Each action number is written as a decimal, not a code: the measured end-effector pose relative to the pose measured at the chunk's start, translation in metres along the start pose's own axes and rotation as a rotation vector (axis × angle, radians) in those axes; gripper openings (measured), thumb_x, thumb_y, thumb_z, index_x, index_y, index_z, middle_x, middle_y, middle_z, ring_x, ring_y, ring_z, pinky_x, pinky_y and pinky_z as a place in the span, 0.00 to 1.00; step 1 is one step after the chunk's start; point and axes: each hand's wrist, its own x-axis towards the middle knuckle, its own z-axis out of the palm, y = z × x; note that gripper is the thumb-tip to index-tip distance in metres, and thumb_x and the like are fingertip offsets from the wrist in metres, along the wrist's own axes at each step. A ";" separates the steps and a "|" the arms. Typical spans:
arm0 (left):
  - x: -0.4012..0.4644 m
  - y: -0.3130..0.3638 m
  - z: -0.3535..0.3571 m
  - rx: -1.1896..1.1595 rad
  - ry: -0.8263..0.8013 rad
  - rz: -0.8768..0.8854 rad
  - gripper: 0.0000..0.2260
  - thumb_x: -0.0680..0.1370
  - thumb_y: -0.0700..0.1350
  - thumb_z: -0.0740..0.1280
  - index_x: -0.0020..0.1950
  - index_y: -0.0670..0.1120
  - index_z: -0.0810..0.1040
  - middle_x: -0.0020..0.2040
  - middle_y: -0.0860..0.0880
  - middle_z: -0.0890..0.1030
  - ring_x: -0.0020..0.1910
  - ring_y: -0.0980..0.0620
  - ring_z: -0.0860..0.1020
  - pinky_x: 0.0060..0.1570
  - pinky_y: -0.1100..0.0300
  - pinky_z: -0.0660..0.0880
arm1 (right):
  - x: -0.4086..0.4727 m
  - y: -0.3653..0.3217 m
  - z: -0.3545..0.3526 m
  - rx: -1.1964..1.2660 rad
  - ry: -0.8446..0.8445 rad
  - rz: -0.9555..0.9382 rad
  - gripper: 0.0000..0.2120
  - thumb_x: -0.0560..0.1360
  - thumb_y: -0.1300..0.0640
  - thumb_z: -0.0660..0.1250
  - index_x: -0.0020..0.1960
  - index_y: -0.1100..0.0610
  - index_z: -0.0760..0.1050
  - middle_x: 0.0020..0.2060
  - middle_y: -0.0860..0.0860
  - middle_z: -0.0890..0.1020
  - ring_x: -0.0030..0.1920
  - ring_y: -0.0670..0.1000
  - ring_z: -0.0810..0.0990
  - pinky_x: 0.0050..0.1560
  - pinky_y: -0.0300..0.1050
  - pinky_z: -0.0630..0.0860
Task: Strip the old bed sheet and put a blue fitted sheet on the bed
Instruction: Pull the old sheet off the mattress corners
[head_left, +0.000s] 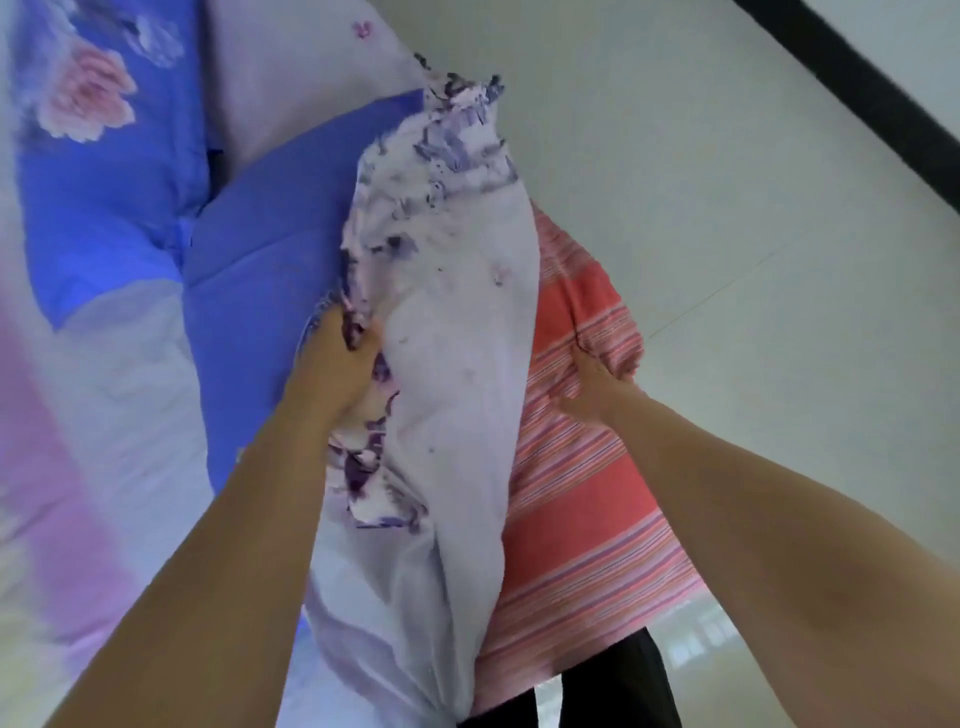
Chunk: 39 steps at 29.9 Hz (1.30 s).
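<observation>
The old bed sheet (457, 332), pale lilac with a purple flower print, is gathered into one long bundle that runs from the bottom of the view up and away from the person, a little tilted to the right at its far end. It lies along the edge of the bed, against the person's body, with its ruffled printed hem bunched at the top and along its left side.

The left hand (337, 364) sits on the left flank of the bundle, about midway along its length, fingers curled into the printed folds and gripping them. The right hand (592, 384) is on the other side, just right of the bundle, and its fingers pinch the person's red striped shirt (582, 493), not the sheet. So only the left hand has hold of the sheet, and it is the nearer one to the bulk of the cloth.

Left of the bundle lies plain blue fabric (260, 270), touching it, which may be the fitted sheet or a cover; I cannot tell which. Beyond that is a blue quilt with pink roses (98, 130). The pale floor (753, 234) spreads to the right.

Judging by this, the bundle would best be drawn along its own long axis, toward the person and off the bed's edge.
</observation>
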 end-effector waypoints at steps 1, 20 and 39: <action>-0.004 -0.015 0.005 0.161 -0.139 0.010 0.30 0.78 0.61 0.58 0.75 0.48 0.59 0.70 0.44 0.70 0.67 0.43 0.70 0.64 0.52 0.67 | -0.006 -0.007 -0.001 -0.030 0.015 0.037 0.40 0.77 0.41 0.60 0.78 0.50 0.40 0.78 0.50 0.49 0.76 0.60 0.50 0.74 0.56 0.45; -0.106 -0.114 0.005 -0.221 -0.387 -0.168 0.10 0.73 0.41 0.63 0.53 0.43 0.77 0.52 0.42 0.80 0.48 0.42 0.79 0.44 0.49 0.78 | -0.142 -0.139 0.173 0.704 0.278 -0.106 0.16 0.70 0.46 0.69 0.54 0.53 0.72 0.48 0.51 0.81 0.49 0.54 0.80 0.51 0.52 0.77; -0.177 -0.204 -0.035 -1.498 -0.007 -0.750 0.12 0.78 0.51 0.64 0.60 0.52 0.74 0.59 0.51 0.79 0.57 0.47 0.77 0.54 0.53 0.72 | -0.231 -0.080 0.169 0.986 0.689 0.293 0.12 0.75 0.60 0.64 0.58 0.56 0.76 0.46 0.54 0.79 0.46 0.55 0.77 0.47 0.45 0.72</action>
